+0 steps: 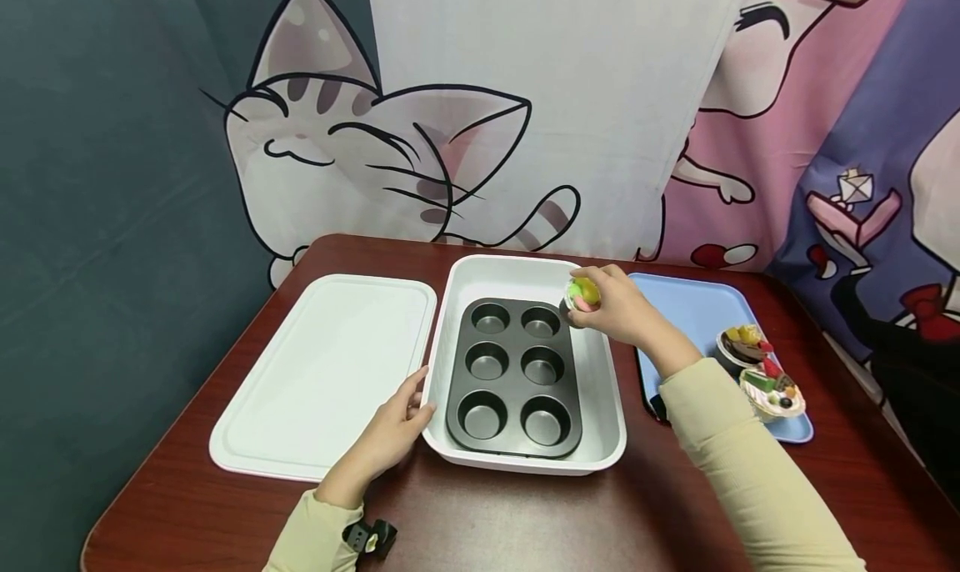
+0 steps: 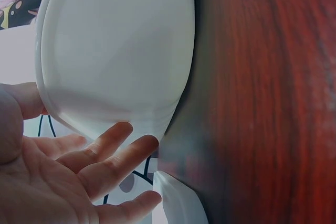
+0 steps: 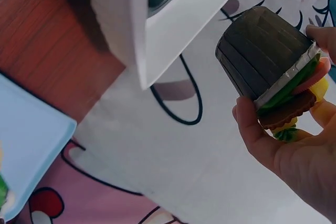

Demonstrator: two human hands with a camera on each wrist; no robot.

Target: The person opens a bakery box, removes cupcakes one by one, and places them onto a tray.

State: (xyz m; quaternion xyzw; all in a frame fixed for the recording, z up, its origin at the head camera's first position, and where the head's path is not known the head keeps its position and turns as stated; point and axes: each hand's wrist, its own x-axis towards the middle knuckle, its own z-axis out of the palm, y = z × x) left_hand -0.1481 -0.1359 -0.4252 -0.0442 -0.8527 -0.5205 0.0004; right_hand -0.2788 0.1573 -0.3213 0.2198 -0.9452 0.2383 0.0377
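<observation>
My right hand (image 1: 618,305) pinches a toy cupcake (image 3: 265,51) between thumb and fingers. Its pleated cup is dark, with green, pink and yellow decorations on top. In the head view it is above the back right of a white plastic tub (image 1: 600,426), beside the far right cup of a dark muffin pan (image 1: 513,380). That six-cup pan lies inside the tub, its cups bare. At the tub's near left side, my left hand (image 1: 393,422) holds the rim, thumb at the edge and fingers (image 2: 115,174) spread along the outer wall.
Right of the tub lies a blue tray (image 1: 686,301) bearing two more toy cupcakes, one dark-cupped (image 1: 742,348) and one pale (image 1: 772,394). A white lid (image 1: 322,372) lies flat at the left. Printed cloth (image 1: 465,38) hangs behind the brown table (image 1: 510,518).
</observation>
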